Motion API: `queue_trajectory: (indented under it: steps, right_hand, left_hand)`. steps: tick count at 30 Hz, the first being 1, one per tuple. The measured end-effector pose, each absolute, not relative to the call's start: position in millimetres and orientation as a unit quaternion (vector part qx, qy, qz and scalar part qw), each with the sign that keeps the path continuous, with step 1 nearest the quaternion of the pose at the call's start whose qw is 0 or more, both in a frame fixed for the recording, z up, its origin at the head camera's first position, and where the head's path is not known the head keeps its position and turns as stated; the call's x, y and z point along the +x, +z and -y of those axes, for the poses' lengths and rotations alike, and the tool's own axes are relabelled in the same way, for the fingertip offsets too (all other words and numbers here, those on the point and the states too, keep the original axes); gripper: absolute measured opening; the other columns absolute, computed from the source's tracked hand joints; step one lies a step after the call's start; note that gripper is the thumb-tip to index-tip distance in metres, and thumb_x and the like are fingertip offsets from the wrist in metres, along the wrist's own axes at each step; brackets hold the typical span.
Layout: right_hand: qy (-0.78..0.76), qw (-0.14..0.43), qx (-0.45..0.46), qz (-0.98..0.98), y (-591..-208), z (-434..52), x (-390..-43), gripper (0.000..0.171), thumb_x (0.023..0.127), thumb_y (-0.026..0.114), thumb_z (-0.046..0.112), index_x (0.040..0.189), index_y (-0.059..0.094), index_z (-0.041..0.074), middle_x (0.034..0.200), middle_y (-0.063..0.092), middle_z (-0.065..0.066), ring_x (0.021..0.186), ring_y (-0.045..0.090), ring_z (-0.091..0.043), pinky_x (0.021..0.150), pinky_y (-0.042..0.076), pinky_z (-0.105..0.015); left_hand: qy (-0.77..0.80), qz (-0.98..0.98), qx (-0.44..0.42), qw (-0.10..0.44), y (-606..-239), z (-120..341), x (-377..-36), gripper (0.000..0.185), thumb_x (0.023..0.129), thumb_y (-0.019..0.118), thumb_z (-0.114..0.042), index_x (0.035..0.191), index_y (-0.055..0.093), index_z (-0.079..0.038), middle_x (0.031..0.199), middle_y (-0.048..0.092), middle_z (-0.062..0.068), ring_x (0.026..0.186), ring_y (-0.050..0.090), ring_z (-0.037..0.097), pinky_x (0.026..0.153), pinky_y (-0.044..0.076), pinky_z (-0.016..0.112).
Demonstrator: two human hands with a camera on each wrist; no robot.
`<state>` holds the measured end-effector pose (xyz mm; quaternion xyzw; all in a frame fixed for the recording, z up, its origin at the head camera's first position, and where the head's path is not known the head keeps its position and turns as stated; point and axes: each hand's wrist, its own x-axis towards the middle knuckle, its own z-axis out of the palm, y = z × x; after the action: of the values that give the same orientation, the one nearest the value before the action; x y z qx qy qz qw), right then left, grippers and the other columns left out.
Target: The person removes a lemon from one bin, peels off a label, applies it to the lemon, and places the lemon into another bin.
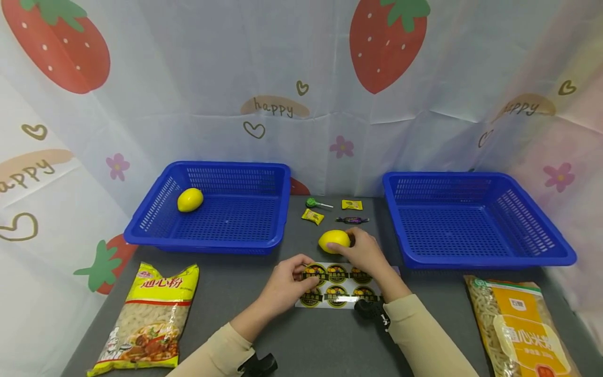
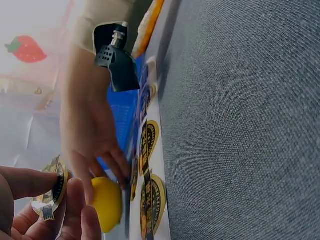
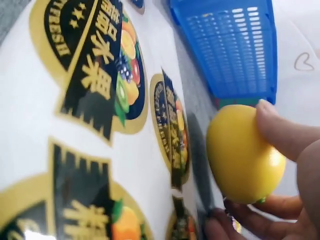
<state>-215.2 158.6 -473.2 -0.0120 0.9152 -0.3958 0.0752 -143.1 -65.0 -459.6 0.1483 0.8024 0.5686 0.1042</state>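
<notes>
Right hand curled round a yellow lemon on the grey table, just behind the sticker sheet. Left hand pinching one peeled round sticker between thumb and fingertips, held clear of the sheet and close beside the lemon. Probably mid-labelling: sticker lifted but not yet on the fruit, so pressing it down remains. Second lemon already lying in the left blue basket; whether labelled, cannot tell. Right blue basket holding nothing visible. Left wrist view alone showing the peeled sticker in the fingers, hidden from the head camera behind the hand. Right wrist view giving the printed sticker faces up close and the fingers wrapped on the lemon, but no sign of the peeled one. Only the head view taking in the baskets, the lollipop, the small wrapped candies behind the lemon, and two noodle packets, one at the left and one at the right.
</notes>
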Motion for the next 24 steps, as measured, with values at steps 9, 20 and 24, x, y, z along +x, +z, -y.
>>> queue_trajectory:
  steps: [9,20,24]
  right_hand:
    - [-0.547,0.08,-0.075,-0.83,-463.2,-166.1,-206.4,0.064,0.088,0.079,0.04,0.144,0.052,0.025,0.139,0.057,-0.014,0.116,0.063,-0.034,0.089,0.057,-0.045]
    - [-0.616,0.137,-0.13,-0.765,-458.1,-167.7,-184.2,0.058,0.099,0.067,0.028,0.15,0.042,0.021,0.14,0.056,-0.018,0.124,0.06,-0.037,0.094,0.055,-0.048]
    - [-0.61,0.142,-0.179,-0.759,-459.6,-165.8,-176.5,0.058,0.102,0.062,0.026,0.155,0.038,0.024,0.147,0.05,-0.017,0.128,0.058,-0.038,0.096,0.055,-0.044]
  left_hand:
    - [0.551,-0.815,0.156,0.094,-460.3,64.5,-144.1,0.018,0.09,0.072,-0.009,0.108,0.068,-0.007,0.082,0.073,0.005,0.06,0.049,0.007,0.055,0.041,0.021]
    - [0.582,-0.791,0.167,0.084,-451.7,63.6,-149.5,0.021,0.092,0.074,-0.014,0.109,0.067,-0.005,0.092,0.076,0.011,0.072,0.066,0.017,0.063,0.054,0.023]
    - [0.589,-0.788,0.16,0.084,-448.9,63.6,-149.7,0.024,0.093,0.074,-0.018,0.111,0.066,-0.004,0.093,0.076,0.011,0.079,0.072,0.025,0.066,0.057,0.025]
